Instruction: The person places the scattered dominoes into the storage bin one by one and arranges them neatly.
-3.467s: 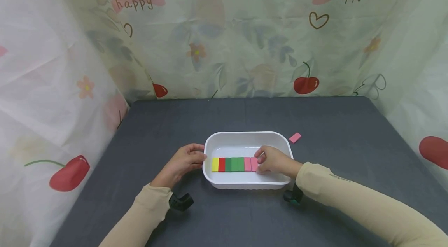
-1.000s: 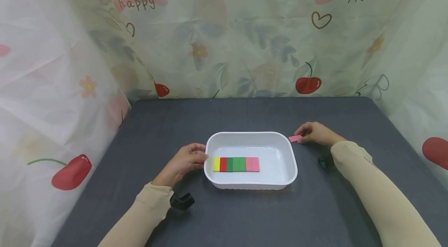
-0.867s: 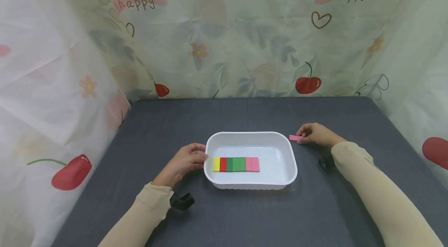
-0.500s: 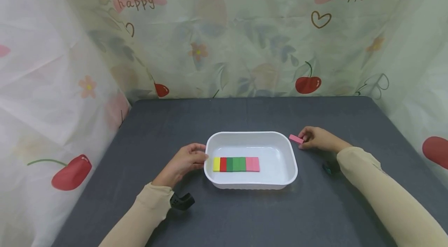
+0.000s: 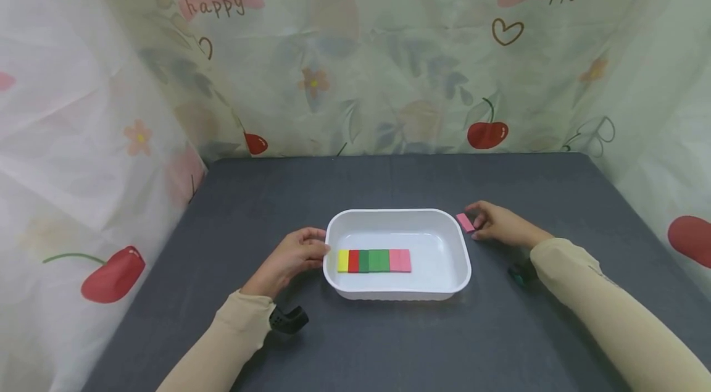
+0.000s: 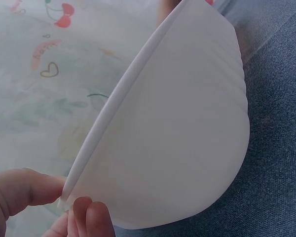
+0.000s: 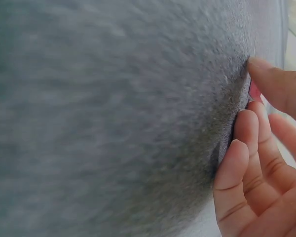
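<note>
My left hand (image 5: 291, 256) grips the left rim of a white plastic tray (image 5: 397, 294). In the left wrist view, the fingertips of the left hand (image 6: 27, 190) meet at the rim of the tray (image 6: 163, 128). Inside the tray lies a row of small flat tiles touching side by side: yellow (image 5: 343, 261), red (image 5: 353, 261), several green (image 5: 374, 261), then pink (image 5: 400, 260). Beyond the tray's right back corner, my right hand (image 5: 502, 224) has a loose pink tile (image 5: 465, 223) between thumb and fingertips, low over the table. The right hand (image 7: 266, 163) mostly hides this tile (image 7: 255, 92) in the right wrist view.
A dark grey cloth-covered table (image 5: 383, 342) lies under everything. Printed curtains (image 5: 366, 58) hang behind it and at both sides. A black wrist device (image 5: 289, 320) sits on the left wrist, with another (image 5: 521, 273) under the right.
My right hand has left the tile row in the tray and gone to the loose pink tile beside it. That tile has turned between its fingers. The left hand stays on the rim.
</note>
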{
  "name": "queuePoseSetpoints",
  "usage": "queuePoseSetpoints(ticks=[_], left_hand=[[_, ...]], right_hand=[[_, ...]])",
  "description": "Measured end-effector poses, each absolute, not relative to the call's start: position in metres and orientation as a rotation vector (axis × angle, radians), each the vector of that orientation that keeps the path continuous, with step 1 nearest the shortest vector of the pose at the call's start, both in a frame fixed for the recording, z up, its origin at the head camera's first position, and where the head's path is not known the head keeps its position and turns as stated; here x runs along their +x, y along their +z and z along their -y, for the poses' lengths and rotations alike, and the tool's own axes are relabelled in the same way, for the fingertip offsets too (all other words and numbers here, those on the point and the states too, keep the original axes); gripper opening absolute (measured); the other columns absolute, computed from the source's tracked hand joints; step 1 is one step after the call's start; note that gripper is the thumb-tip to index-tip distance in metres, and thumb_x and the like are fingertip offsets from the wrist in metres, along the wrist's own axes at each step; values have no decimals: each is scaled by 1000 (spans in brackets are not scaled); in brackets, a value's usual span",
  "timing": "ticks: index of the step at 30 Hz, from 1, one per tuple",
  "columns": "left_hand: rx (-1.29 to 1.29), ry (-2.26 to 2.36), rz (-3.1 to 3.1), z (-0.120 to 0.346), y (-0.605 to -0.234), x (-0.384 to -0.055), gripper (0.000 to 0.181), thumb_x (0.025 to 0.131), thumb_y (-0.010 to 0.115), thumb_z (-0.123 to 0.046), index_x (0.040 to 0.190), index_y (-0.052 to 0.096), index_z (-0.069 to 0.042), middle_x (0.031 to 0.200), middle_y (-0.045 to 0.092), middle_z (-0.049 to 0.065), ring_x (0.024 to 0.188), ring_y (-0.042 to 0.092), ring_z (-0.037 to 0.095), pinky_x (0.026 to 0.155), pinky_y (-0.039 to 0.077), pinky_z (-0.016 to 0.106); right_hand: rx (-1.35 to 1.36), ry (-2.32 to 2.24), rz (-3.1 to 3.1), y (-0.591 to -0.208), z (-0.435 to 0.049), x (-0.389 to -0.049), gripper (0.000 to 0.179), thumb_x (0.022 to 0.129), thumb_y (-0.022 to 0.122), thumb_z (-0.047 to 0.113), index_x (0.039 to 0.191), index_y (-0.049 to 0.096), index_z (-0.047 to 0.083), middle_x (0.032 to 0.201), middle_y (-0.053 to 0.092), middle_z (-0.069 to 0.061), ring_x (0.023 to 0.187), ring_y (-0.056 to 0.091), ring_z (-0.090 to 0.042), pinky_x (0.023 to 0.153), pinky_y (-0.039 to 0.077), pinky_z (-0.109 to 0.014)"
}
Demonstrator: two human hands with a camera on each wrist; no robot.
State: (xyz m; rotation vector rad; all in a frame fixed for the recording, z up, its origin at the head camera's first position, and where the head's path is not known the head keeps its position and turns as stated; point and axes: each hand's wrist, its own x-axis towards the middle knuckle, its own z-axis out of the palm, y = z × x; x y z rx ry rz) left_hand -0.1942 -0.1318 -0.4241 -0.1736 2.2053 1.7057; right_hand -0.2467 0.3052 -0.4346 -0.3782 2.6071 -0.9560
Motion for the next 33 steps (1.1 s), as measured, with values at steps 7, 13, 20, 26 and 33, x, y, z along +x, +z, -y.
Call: queuePoseSetpoints(ticks=[7, 13, 20, 26, 33], left_hand=[[-174, 1703, -2211, 132, -425, -195, 39, 88, 69, -15, 123, 57, -4, 103, 69, 13, 80, 65, 18, 81, 58, 34], [-172, 1708, -2208, 133, -426, -195, 38, 87, 69, -15, 122, 57, -4, 103, 69, 13, 80, 65, 18, 82, 58, 34], [-170, 1721, -2201, 133, -428, -196, 37, 87, 69, -13, 121, 57, -4, 102, 69, 14, 79, 64, 18, 80, 58, 33], [-177, 1722, -2196, 133, -429, -196, 37, 88, 69, -13, 122, 57, -4, 101, 69, 13, 79, 64, 18, 79, 58, 32], [-179, 1712, -2200, 133, -428, -196, 38, 88, 69, -15, 123, 57, -5, 105, 68, 14, 81, 64, 18, 81, 58, 33]], right_hand=[[-390, -884, -2569, -433, -301, -261, 52, 87, 68, 10, 135, 50, 1, 98, 59, -12, 80, 52, -20, 65, 47, -28], [-360, -846, -2594, -430, -301, -263, 49, 86, 71, 14, 130, 54, 1, 103, 60, -16, 86, 55, -22, 71, 50, -32], [-301, -877, -2650, -415, -295, -259, 51, 87, 70, 16, 132, 51, 0, 120, 60, -23, 99, 62, -28, 85, 56, -41], [-301, -984, -2708, -390, -285, -253, 54, 85, 72, 15, 134, 51, 3, 120, 58, -21, 99, 61, -28, 86, 56, -41], [-294, -1173, -2660, -367, -267, -243, 58, 83, 75, 16, 135, 51, 7, 120, 57, -18, 98, 63, -25, 86, 56, -40]])
